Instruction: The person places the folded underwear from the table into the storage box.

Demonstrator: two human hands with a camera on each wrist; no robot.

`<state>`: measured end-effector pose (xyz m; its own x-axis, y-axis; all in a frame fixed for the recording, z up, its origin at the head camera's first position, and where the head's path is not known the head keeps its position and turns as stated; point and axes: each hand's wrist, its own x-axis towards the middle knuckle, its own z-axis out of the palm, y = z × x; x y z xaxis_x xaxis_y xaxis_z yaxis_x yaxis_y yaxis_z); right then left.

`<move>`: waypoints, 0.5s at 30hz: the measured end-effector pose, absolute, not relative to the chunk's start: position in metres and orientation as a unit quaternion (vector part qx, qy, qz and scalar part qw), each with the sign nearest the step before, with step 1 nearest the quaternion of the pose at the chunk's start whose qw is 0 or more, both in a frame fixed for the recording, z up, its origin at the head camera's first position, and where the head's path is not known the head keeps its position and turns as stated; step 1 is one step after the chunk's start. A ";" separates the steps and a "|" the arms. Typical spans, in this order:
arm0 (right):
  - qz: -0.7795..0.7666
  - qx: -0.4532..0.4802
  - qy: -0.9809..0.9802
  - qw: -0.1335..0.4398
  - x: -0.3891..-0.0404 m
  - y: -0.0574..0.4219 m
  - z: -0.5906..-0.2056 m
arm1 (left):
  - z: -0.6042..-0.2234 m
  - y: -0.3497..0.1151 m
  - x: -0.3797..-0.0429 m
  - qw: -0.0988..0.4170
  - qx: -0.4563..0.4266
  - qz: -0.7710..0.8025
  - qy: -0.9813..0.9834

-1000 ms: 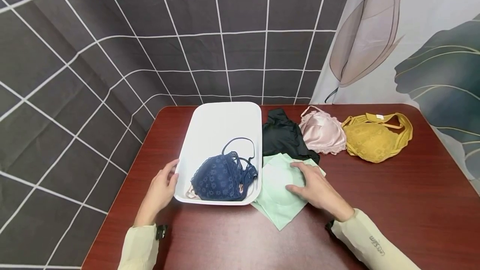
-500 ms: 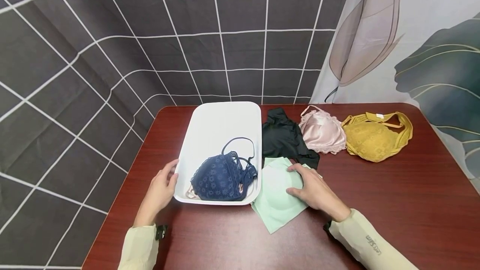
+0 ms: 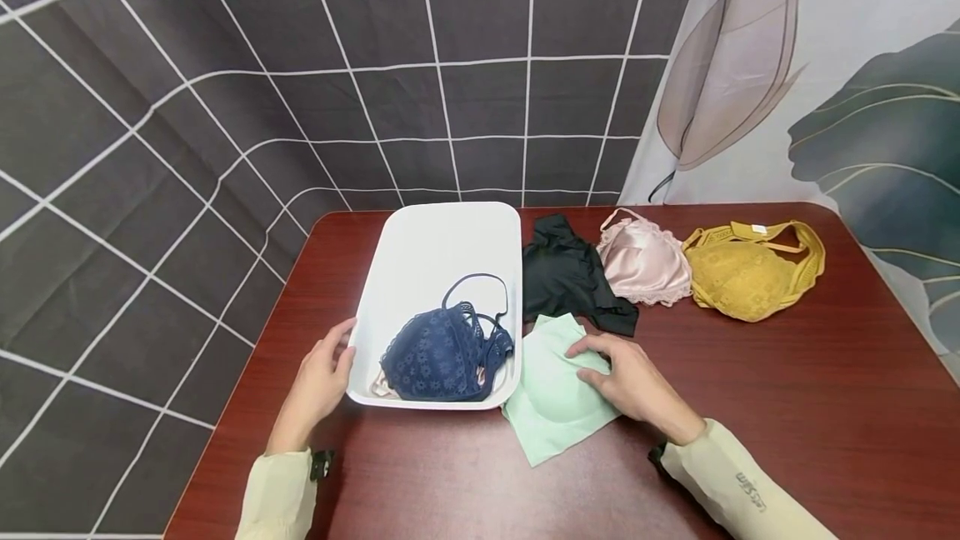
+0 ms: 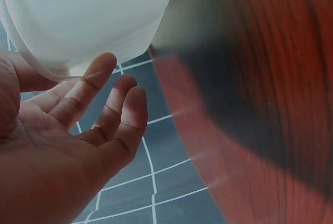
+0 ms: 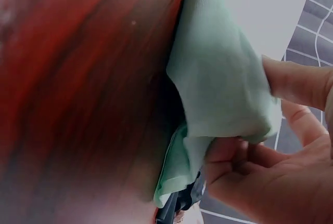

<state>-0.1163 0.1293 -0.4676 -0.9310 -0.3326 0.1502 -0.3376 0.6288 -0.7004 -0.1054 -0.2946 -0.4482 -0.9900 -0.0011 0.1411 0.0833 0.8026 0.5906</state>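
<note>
A white plastic bin (image 3: pixel 450 240) stands on the table, with a navy lace bra (image 3: pixel 431 357) lying at its near end. My left hand (image 3: pixel 318 386) rests at the bin's left side, its fingers loosely extended; the left wrist view shows fingertips against the bin's wall (image 4: pixel 88 16). To the right of the bin, my right hand (image 3: pixel 633 377) pinches the right edge of a mint green bra (image 3: pixel 551 398). In the right wrist view the thumb lies on the top of the mint fabric (image 5: pixel 218 78) and the other fingers curl under it.
Behind the mint bra lies a black bra (image 3: pixel 570 273), close to the bin. Farther right are a pink satin bra (image 3: pixel 643 263) and a mustard yellow lace bra (image 3: pixel 750 277). A dark grid-patterned curtain (image 3: pixel 480 98) hangs behind the table (image 3: pixel 750 407).
The mint bra has shifted and turned slightly under my right hand, its near corner swinging left, uncovering more of the black bra. My left hand and the bin stay in place.
</note>
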 end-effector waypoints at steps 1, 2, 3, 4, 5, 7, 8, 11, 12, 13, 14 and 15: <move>0.392 0.187 -0.901 0.006 -0.116 0.130 -0.467 | -0.448 -0.295 -0.105 0.067 -0.021 -0.313 -0.947; 0.396 0.188 -0.899 0.009 -0.116 0.130 -0.467 | -0.448 -0.295 -0.105 0.066 -0.020 -0.313 -0.947; 0.399 0.188 -0.897 0.014 -0.116 0.131 -0.466 | -0.447 -0.295 -0.104 0.066 -0.020 -0.312 -0.947; 0.406 0.188 -0.894 0.020 -0.116 0.132 -0.466 | -0.447 -0.295 -0.104 0.065 -0.019 -0.312 -0.948; 0.411 0.189 -0.891 0.028 -0.117 0.133 -0.465 | -0.447 -0.295 -0.104 0.066 -0.019 -0.312 -0.948; 0.423 0.193 -0.884 0.048 -0.117 0.136 -0.462 | -0.447 -0.295 -0.104 0.066 -0.020 -0.314 -0.947; 0.430 0.197 -0.879 0.059 -0.118 0.138 -0.460 | -0.448 -0.295 -0.105 0.067 -0.020 -0.314 -0.947; 0.445 0.212 -0.865 0.096 -0.119 0.143 -0.453 | -0.449 -0.295 -0.105 0.070 -0.021 -0.315 -0.946; 0.448 0.215 -0.861 0.108 -0.120 0.145 -0.450 | -0.449 -0.295 -0.105 0.071 -0.022 -0.315 -0.946; 0.450 0.216 -0.858 0.119 -0.120 0.146 -0.447 | -0.449 -0.295 -0.105 0.073 -0.023 -0.316 -0.946; 0.449 0.217 -0.857 0.132 -0.121 0.148 -0.443 | -0.449 -0.295 -0.105 0.074 -0.024 -0.316 -0.946; 0.448 0.216 -0.855 0.143 -0.121 0.150 -0.440 | -0.449 -0.295 -0.105 0.074 -0.024 -0.317 -0.945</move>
<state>-0.1207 0.1498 -0.4405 -0.8651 -0.2418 0.4395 -0.4990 0.5044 -0.7047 -0.1052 -0.2946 -0.4488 -0.9879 -0.0007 0.1549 0.0927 0.7982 0.5952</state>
